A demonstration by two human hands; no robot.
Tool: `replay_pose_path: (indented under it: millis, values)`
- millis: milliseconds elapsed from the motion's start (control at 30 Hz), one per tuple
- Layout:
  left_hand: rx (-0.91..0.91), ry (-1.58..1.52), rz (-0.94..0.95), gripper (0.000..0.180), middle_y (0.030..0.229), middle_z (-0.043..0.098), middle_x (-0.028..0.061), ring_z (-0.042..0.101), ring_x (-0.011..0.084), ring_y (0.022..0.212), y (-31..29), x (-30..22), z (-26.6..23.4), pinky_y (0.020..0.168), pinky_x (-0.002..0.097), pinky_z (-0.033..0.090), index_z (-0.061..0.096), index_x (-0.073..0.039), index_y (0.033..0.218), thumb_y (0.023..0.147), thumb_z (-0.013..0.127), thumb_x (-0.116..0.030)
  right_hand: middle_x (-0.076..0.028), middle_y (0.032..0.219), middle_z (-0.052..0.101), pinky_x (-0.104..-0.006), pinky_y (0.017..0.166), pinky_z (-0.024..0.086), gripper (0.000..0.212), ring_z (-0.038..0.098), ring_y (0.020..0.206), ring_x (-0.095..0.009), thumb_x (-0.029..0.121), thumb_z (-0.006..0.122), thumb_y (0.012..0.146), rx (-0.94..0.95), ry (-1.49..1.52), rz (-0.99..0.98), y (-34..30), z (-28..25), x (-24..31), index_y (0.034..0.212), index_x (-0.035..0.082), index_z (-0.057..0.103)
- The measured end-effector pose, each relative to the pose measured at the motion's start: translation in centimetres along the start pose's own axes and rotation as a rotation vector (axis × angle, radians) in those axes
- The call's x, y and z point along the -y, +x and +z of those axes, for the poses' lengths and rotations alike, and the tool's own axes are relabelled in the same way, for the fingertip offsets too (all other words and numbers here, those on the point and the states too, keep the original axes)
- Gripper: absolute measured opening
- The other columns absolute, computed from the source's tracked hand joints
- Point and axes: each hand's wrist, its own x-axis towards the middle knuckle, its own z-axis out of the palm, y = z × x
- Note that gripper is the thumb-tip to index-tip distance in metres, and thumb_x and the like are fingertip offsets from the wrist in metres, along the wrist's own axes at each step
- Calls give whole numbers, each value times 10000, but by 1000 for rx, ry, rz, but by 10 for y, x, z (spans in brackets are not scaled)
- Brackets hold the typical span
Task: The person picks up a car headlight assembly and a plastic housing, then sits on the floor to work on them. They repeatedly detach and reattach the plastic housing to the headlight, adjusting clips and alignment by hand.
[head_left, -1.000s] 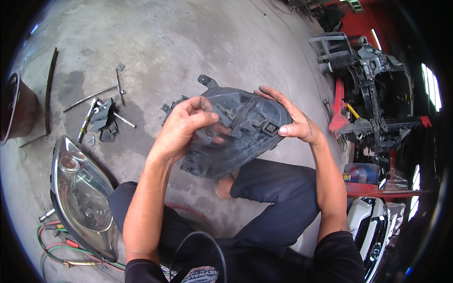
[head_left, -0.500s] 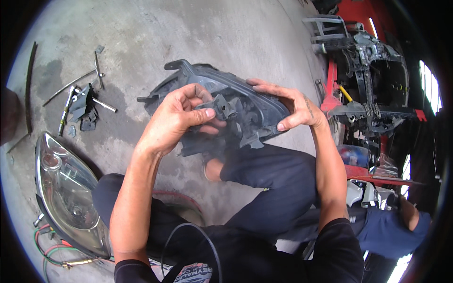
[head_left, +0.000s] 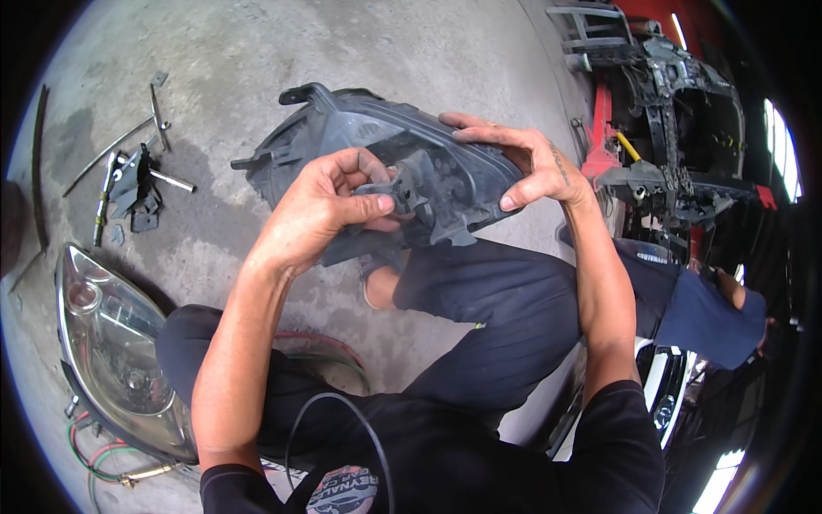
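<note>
A dark car headlight housing (head_left: pixel 342 120), its back side toward me, is held up in front of my bent leg. My right hand (head_left: pixel 535 171) grips its right end, fingers over the top edge and thumb on the lower corner. Between the thumb and fingers of my left hand (head_left: pixel 330 201) is a small dark plastic bracket (head_left: pixel 374 190), pinched close against the housing's back. Whether the bracket touches the housing is hard to tell, as my fingers cover part of it. Another headlight (head_left: pixel 124 343) with a clear, yellowed lens lies on the floor at my left.
On the concrete floor (head_left: pixel 411 43) at left lie a ratchet (head_left: pixel 104 201), metal rods and broken dark plastic pieces (head_left: pixel 135 184). Red and green hoses with a brass torch (head_left: pixel 145 472) lie at lower left. A stripped car front frame (head_left: pixel 668 111) and a person in blue (head_left: pixel 711 317) are at right.
The bracket in my left hand has come closer to the housing's back and turned somewhat. My right hand keeps its grip. The person at right has shifted upward in view.
</note>
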Motion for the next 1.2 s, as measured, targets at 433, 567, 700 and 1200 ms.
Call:
replay_pose_path:
  millis: [433,567,700,1200]
  values:
    - [-16,-137,20,188,974,777,145,738,171,868,3,2,9,808,324,612,639,7,1142,1011,717,-104,-258,1578,525,-460,1281,313,1008,487,1489,-366,194,810,558,-121,123,-31,7,4,19,1495,-82,559]
    - [-51,-160,23,138,974,779,137,741,164,869,0,-6,12,800,306,608,669,6,1090,1006,717,-92,-255,1543,560,-456,1275,328,1021,513,1464,-366,220,789,574,-177,106,-53,13,4,25,1508,-97,528]
    - [-63,-177,-1,133,971,781,134,751,161,869,-3,-9,8,789,300,609,700,16,1073,998,731,-89,-260,1536,565,-450,1269,338,1030,518,1461,-366,219,777,581,-230,132,-87,18,4,24,1525,-91,504]
    - [-396,125,290,309,970,790,105,720,116,833,-15,-32,34,749,263,580,739,47,1237,988,776,-132,-250,1504,593,-427,1239,384,899,544,1435,-335,132,754,684,-312,148,-134,27,14,43,1523,-79,511]
